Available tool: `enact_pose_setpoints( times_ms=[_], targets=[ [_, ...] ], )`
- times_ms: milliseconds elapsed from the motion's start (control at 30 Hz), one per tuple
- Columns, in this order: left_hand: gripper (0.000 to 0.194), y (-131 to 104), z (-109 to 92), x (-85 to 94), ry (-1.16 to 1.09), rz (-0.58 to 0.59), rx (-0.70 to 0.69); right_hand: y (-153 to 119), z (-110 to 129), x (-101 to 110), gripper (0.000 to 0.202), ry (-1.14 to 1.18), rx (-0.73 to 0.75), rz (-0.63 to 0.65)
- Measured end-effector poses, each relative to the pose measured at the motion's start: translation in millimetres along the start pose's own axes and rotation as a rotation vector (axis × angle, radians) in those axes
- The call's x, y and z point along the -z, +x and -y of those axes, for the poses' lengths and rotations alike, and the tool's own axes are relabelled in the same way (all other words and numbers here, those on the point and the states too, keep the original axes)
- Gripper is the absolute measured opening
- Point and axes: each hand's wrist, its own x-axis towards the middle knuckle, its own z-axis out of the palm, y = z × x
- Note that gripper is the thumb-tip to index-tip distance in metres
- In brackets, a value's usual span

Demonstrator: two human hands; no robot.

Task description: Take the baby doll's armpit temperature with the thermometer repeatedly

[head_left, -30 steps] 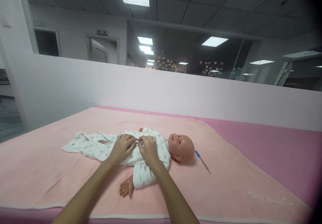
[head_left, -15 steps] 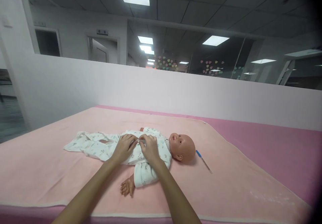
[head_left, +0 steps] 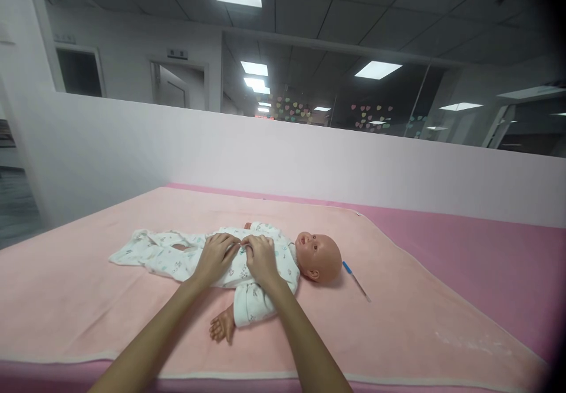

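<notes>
A baby doll (head_left: 318,257) lies on its back with its head to the right, dressed in a white patterned romper (head_left: 254,278). My left hand (head_left: 217,256) rests over the romper's belly, fingers bent and fingertips pinched at the front. Close beside it, my right hand (head_left: 262,254) is on the chest, its thumb and fingers closed at the same spot. The fingertips of both hands nearly meet there, at the cloth of the romper's front. What exactly lies between them is small and partly hidden by the fingers.
A thin stick with a blue end (head_left: 356,281) lies right of the doll's head. Under everything spreads a peach blanket (head_left: 411,328) over a pink surface (head_left: 490,251). A low white wall (head_left: 274,157) stands behind, with glass above it.
Both hands stay at the romper's front, with their fingertips slightly closer together. A pale strip seen between them before shows less now. The view has shifted slightly.
</notes>
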Motion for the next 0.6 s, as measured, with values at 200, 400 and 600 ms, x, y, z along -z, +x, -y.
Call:
enact_pose_setpoints(
  times_ms=[200, 400, 600],
  targets=[
    [0.023, 0.1, 2.0, 4.0, 0.024, -0.052, 0.063, -0.3, 1.1, 0.7, 0.022, -0.101, -0.030, -0.009],
    [0.022, 0.0, 4.5, 6.5, 0.038, -0.074, 0.111, -1.3, -1.8, 3.4, 0.019, -0.189, -0.046, -0.032],
    [0.022, -0.9, -3.3, 7.8, 0.060, -0.080, -0.086, -1.6, -3.3, 3.0, 0.018, -0.177, -0.041, -0.053]
  ],
)
